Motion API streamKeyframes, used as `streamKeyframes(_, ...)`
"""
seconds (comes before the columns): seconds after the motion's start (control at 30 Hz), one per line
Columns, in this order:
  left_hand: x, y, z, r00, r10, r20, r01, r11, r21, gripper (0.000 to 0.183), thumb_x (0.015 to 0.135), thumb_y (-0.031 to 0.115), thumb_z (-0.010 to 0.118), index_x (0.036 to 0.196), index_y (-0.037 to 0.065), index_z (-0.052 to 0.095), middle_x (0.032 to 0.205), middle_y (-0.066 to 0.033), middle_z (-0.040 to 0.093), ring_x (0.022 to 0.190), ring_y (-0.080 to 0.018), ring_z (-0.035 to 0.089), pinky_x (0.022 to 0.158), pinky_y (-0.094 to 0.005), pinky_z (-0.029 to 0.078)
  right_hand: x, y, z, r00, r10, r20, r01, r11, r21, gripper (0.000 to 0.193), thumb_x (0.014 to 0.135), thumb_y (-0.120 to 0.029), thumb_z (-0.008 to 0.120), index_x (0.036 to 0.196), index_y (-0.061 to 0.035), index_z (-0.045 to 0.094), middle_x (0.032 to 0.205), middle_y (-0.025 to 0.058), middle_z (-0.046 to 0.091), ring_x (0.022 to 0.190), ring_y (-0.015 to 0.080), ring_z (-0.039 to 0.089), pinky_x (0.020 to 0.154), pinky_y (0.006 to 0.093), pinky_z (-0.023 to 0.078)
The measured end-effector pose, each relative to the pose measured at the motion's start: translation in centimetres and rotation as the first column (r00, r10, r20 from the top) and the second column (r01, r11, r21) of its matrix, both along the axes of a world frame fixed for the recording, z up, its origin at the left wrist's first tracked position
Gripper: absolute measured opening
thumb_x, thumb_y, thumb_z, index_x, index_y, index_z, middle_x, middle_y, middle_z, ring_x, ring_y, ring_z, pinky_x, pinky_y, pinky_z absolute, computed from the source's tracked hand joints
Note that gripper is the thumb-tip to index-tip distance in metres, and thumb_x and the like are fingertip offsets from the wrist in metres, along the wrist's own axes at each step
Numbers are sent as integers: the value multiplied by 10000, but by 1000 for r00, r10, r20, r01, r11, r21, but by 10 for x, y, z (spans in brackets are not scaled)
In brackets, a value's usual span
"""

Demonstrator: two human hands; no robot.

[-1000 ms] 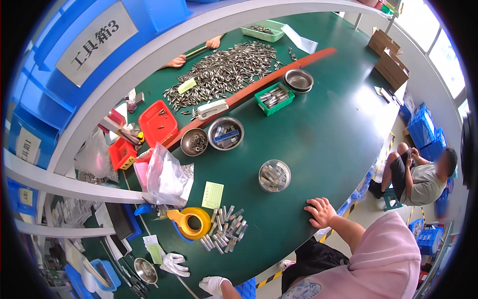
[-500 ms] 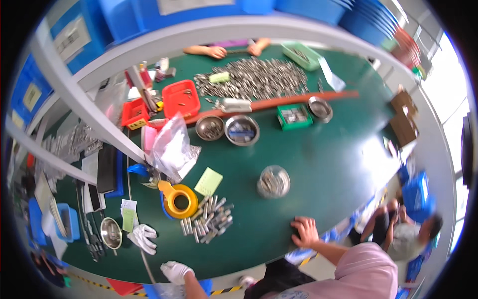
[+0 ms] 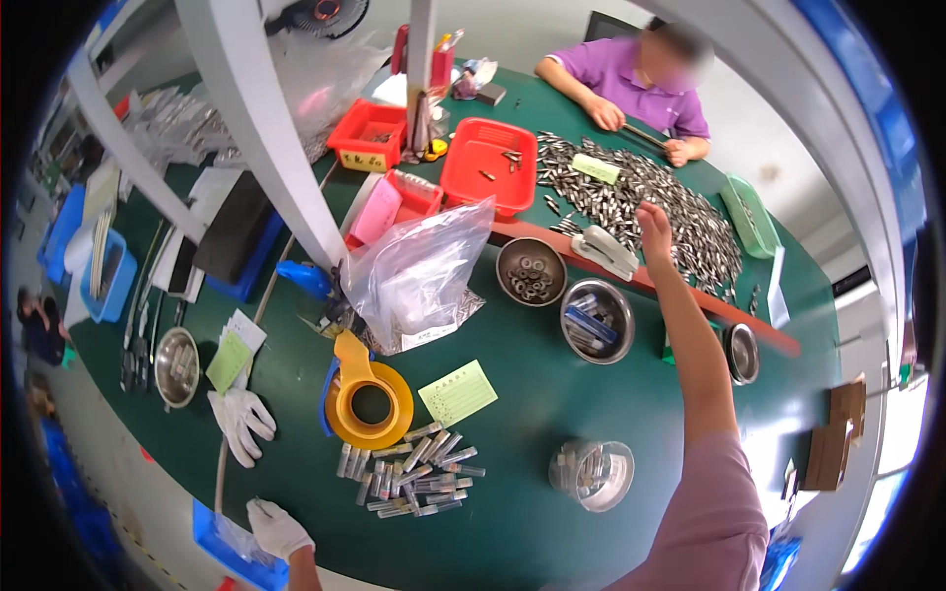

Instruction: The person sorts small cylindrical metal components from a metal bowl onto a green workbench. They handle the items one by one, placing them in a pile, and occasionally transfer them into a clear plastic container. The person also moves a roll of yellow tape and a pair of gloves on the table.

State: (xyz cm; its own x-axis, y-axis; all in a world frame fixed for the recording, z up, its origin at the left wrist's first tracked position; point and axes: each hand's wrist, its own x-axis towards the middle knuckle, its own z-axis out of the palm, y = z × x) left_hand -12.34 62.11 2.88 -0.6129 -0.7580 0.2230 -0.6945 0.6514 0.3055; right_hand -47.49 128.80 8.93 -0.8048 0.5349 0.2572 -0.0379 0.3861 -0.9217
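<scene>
My right hand (image 3: 654, 234) is bare and stretched far across the table, beside a white stapler-like object (image 3: 605, 253) and over the near edge of a pile of small metal parts (image 3: 680, 222). Its fingers are loosely extended, with nothing visible in them. My left hand (image 3: 278, 529) wears a white glove and hangs at the table's near edge, by a blue bin (image 3: 236, 552). Its fingers look slack and apparently hold nothing. Between my arms lie several small clear tubes (image 3: 414, 478), next to a yellow tape roll (image 3: 394, 419) and a green paper slip (image 3: 458, 394).
Steel bowls (image 3: 532, 243) (image 3: 628, 350) hold rings and small packets. A clear round jar (image 3: 619, 475) stands near my right arm. Red trays (image 3: 473, 202), a plastic bag (image 3: 414, 266) and a white shelf post (image 3: 276, 128) lie to the left. Opposite, a person (image 3: 631, 79) holds a thin rod.
My right hand has left the table's near edge and reached forward to the pile. My left hand stays low by the edge. The view has turned, bringing the person opposite into sight.
</scene>
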Motion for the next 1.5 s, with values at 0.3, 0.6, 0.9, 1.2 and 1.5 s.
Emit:
streamKeyframes(0.3,7,-3,-2,999,19,-40,-19,1000,-5,304,985,214,449,1085,-36,591,920,-169,638,809,-306,604,754,-355,467,-126,34,-19,953,-139,268,182,973,-142,404,869,-383,548,1134,-111,686,1188,32,628,1040,152,501,953,314,336)
streamKeyframes(0.6,3,1,10,993,84,85,-89,994,59,320,989,228,446,1130,-23,588,968,-164,652,848,-291,614,787,-342,468,-122,16,-22,989,-70,133,80,994,-73,458,847,-377,638,1079,16,676,1041,105,661,986,188,572,894,316,400)
streamKeyframes(0.9,4,-8,1,996,68,63,-73,995,74,363,993,267,439,1164,-17,586,1095,-188,649,980,-356,607,875,-365,461,-59,18,36,880,437,-183,-468,739,-485,280,741,114,682,946,-45,577,896,57,630,814,175,629,768,293,509)
streamKeyframes(1.2,5,-13,3,997,31,76,-36,998,59,392,999,282,422,1182,-23,587,1120,-197,648,989,-351,615,870,-360,473,-38,9,53,946,305,109,-295,951,-97,451,739,130,547,1171,5,588,1033,38,627,922,93,588,802,214,464)
streamKeyframes(1.5,4,-13,-1,999,25,48,-27,999,46,365,983,286,446,1139,-4,606,1087,-181,664,945,-338,630,845,-365,485,34,19,27,965,-213,155,-2,583,813,342,728,-73,609,1052,-154,682,1246,97,563,1196,290,517,1000,398,417)
